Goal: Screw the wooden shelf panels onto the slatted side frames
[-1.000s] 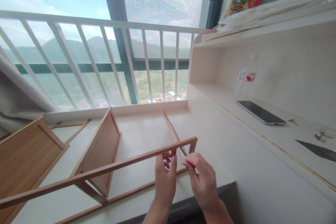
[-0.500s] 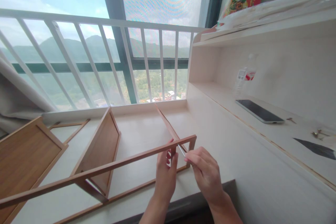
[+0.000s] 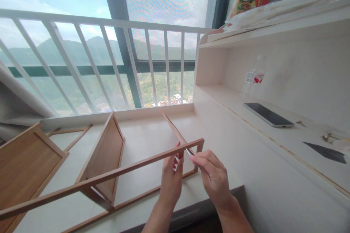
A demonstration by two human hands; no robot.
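A brown wooden rack frame [image 3: 131, 166] lies on its side on a white surface, its panels standing across it. My left hand [image 3: 171, 180] is closed around the end of the rightmost wooden shelf panel [image 3: 175, 131], just beneath the frame's upper rail. Between the fingertips of my right hand [image 3: 212, 171] is a thin silver rod-shaped tool [image 3: 189, 151]. Its tip meets the rail near the joint with that panel, while its other end is hidden in my fingers. Whether a screw sits at the tip cannot be seen.
On the white ledge at right lie a phone [image 3: 269, 115], small metal hardware [image 3: 326, 137] and a dark flat piece [image 3: 325, 152], with a clear plastic bottle [image 3: 254, 76] behind. A white railing [image 3: 115, 56] borders the window. More wooden panels [image 3: 30, 174] stand at left.
My right hand has shifted slightly up and left, nearer the rail, and less of the silver tool shows. My left hand keeps its hold on the panel. The view has shifted slightly.
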